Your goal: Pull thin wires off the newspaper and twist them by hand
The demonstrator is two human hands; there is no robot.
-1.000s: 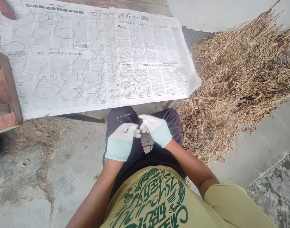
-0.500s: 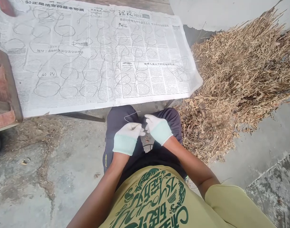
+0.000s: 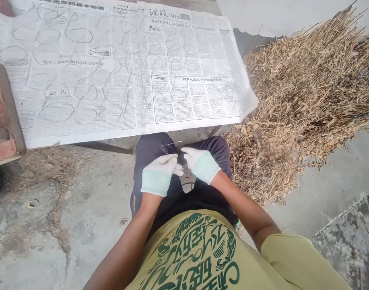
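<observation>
Both hands wear white gloves with pale green cuffs and are held close together above my lap. A thin bent wire (image 3: 163,147) rises from my left hand (image 3: 163,166), whose thumb and fingers pinch it. Its free end curves up and to the right. My right hand (image 3: 196,159) is just to the right, with its fingers bent towards the left hand; a short bit of wire shows between the two hands, meeting the right fingertips. Beyond the hands, newspaper sheets (image 3: 126,125) cover a table, and several looped wires (image 3: 56,112) lie on them.
A wooden stool or chair part with reddish panels (image 3: 1,108) stands at the left edge. Dry straw and leaves (image 3: 308,84) are heaped to the right of the table. Below is a cracked concrete floor (image 3: 93,209). A red object (image 3: 3,7) shows at the top left corner.
My left hand has shifted slightly left, away from the right one, opening a small gap spanned by wire. The free wire end has swung a little to the right.
</observation>
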